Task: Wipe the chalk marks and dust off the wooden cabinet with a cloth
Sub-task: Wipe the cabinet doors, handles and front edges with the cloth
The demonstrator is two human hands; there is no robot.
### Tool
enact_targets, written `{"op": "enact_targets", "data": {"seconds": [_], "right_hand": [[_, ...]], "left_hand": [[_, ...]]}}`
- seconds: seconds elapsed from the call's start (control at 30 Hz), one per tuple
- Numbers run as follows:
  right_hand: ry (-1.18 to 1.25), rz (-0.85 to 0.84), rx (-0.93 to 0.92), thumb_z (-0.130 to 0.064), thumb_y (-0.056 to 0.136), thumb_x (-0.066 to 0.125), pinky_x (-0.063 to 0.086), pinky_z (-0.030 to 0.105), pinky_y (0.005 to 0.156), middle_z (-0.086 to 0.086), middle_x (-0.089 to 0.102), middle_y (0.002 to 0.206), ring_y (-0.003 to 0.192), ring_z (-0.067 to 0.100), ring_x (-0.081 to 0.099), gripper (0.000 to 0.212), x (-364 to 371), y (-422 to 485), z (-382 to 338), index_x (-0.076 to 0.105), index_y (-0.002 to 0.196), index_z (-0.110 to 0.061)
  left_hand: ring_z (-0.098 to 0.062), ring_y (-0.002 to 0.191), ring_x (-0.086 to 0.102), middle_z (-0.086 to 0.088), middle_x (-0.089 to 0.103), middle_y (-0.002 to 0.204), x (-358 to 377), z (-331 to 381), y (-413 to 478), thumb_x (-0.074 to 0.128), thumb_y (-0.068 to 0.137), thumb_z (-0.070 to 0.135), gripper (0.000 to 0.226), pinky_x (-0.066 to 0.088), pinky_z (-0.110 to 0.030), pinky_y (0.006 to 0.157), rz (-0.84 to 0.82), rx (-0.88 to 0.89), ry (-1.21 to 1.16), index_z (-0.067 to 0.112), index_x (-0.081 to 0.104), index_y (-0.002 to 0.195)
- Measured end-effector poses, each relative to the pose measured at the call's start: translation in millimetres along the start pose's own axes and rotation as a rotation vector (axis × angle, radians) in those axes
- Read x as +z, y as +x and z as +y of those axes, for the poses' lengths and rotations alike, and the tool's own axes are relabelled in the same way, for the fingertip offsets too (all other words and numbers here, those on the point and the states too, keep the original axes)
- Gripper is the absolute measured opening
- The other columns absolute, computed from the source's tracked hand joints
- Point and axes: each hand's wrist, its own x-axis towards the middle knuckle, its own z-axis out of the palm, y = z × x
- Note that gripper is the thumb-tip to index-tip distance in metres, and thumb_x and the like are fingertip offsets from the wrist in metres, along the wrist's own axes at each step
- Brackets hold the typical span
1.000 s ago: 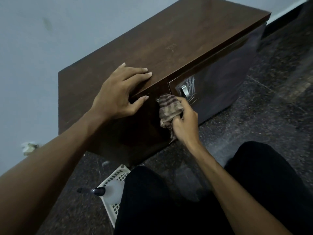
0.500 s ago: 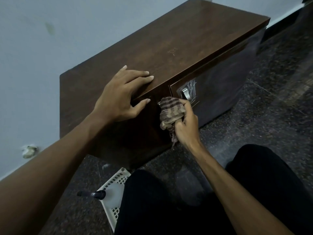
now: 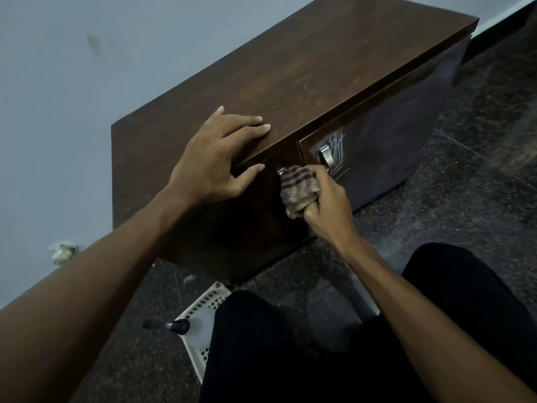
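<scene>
Cabinet [image 3: 305, 74], dark wood, stands on the speckled floor [image 3: 479, 175] against the wall, white chalk marks [image 3: 338, 149] showing around the right-hand metal handle [image 3: 325, 158]. Left hand [image 3: 215, 164] lies flat and spread on the top's near edge. Right hand [image 3: 328, 205] is clenched around the striped cloth [image 3: 299, 190], pressing it to the front panel just left of the marks.

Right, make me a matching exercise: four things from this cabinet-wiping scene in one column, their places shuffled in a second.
Things
1. striped brown cloth
2. white chalk marks
3. white plastic basket
4. left hand

Places
A. on the floor beside the knee
B. flat on the dark wooden cabinet top's front edge
C. bunched in the right hand
D. around the silver metal handle on the cabinet's front

Pairs: 1-C, 2-D, 3-A, 4-B
</scene>
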Motion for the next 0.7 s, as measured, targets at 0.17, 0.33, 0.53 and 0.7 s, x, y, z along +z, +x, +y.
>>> {"op": "enact_targets", "data": {"seconds": [0.17, 0.33, 0.53, 0.7], "right_hand": [[-0.140, 0.093, -0.049, -0.008, 0.078, 0.056, 0.050, 0.037, 0.077, 0.000, 0.061, 0.111, 0.102, 0.020, 0.053, 0.047, 9.8, -14.0, 8.6, 0.051, 0.124, -0.018], [-0.048, 0.178, 0.185, 0.005, 0.087, 0.053, 0.048, 0.034, 0.087, 0.005, 0.062, 0.113, 0.107, 0.025, 0.056, 0.037, 22.6, -46.2, 40.7, 0.056, 0.121, -0.008], [0.150, 0.355, 0.001, -0.003, 0.093, 0.059, 0.045, 0.012, 0.089, -0.010, 0.054, 0.115, 0.106, -0.003, 0.055, 0.034, 34.0, -31.7, 1.0, 0.058, 0.125, -0.013], [0.059, 0.509, -0.212, -0.004, 0.088, 0.068, 0.049, 0.026, 0.094, -0.002, 0.061, 0.117, 0.108, 0.020, 0.058, 0.037, 34.0, -16.8, -22.8, 0.068, 0.124, -0.015]], "left_hand": [[-0.017, 0.135, 0.053, -0.002, 0.058, 0.144, -0.1, 0.4, 0.5, 0.069, 0.089, 0.041, 0.057, 0.024, -0.051, 0.125, 0.011, 0.009, 0.015, 0.018, 0.059, 0.141], [-0.017, 0.134, 0.054, -0.002, 0.059, 0.143, 1.1, 0.0, 0.0, 0.070, 0.089, 0.040, 0.057, 0.025, -0.052, 0.125, 0.029, 0.013, 0.023, 0.018, 0.060, 0.140], [-0.019, 0.133, 0.055, -0.003, 0.060, 0.142, -0.2, 1.6, 0.2, 0.070, 0.089, 0.038, 0.056, 0.025, -0.052, 0.124, 0.028, 0.020, 0.044, 0.016, 0.061, 0.139], [-0.020, 0.134, 0.055, -0.004, 0.060, 0.143, -0.1, 0.7, 0.9, 0.071, 0.089, 0.038, 0.056, 0.024, -0.053, 0.125, 0.020, 0.017, 0.041, 0.016, 0.060, 0.139]]}}
